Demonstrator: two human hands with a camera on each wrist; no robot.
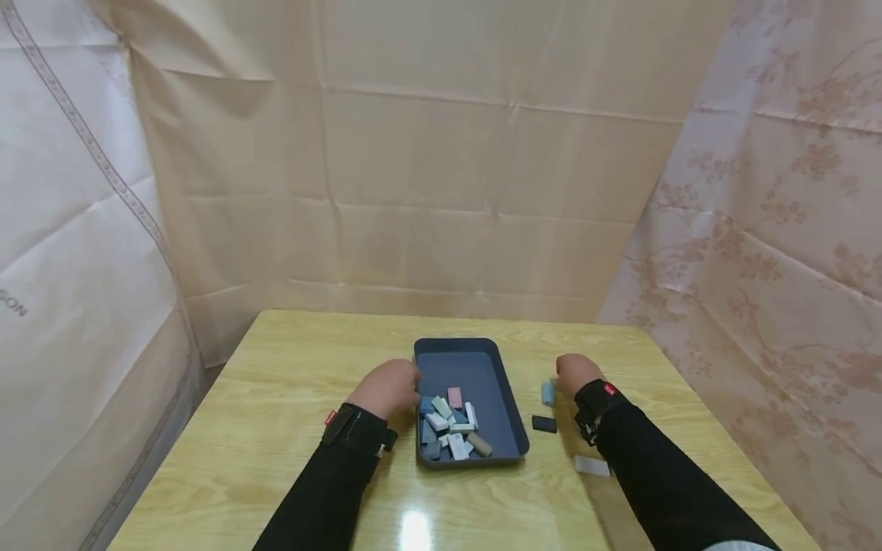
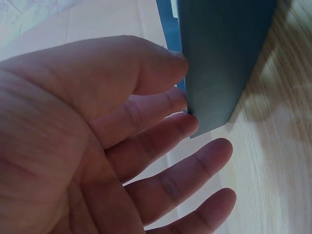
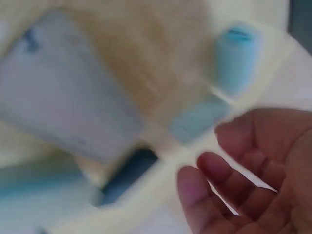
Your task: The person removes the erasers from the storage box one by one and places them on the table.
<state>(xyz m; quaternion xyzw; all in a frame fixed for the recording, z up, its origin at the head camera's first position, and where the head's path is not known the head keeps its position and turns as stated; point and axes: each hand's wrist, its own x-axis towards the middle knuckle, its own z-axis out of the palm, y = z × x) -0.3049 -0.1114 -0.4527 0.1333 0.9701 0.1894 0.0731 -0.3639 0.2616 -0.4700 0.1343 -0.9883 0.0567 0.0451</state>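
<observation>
The left hand (image 1: 387, 392) pinches the left rim of a dark tray (image 1: 460, 367) between thumb and forefinger, its other fingers loosely spread, and the right hand (image 1: 577, 373) reaches out to the tray's right with thumb and fingers apart and nothing between them. Behind everything hangs a creased beige cloth (image 1: 482, 191), flanked by a white cloth (image 1: 69, 229) on the left and a flowered cloth (image 1: 772, 252) on the right. Below them is the wood-grain surface (image 1: 310, 348), on which the tray lies a little right of its middle. Two black sleeves (image 1: 318, 482) come in from the near side. In the near part of the tray sits a jumbled pile of small blocks (image 1: 458, 447), mostly white, blue and pale green, with a tan cylinder (image 1: 479, 444) at its right and a pink block (image 1: 455, 397) at its far edge. On the surface beyond the tray's right wall, a whitish block (image 1: 592, 465) lies beside the right forearm, a black block (image 1: 544, 423) lies farther off, and a blue block (image 1: 547, 394) stands out just beside the right hand. The right wrist view, blurred, also shows a pale green block (image 3: 200, 119) near the thumb tip.
</observation>
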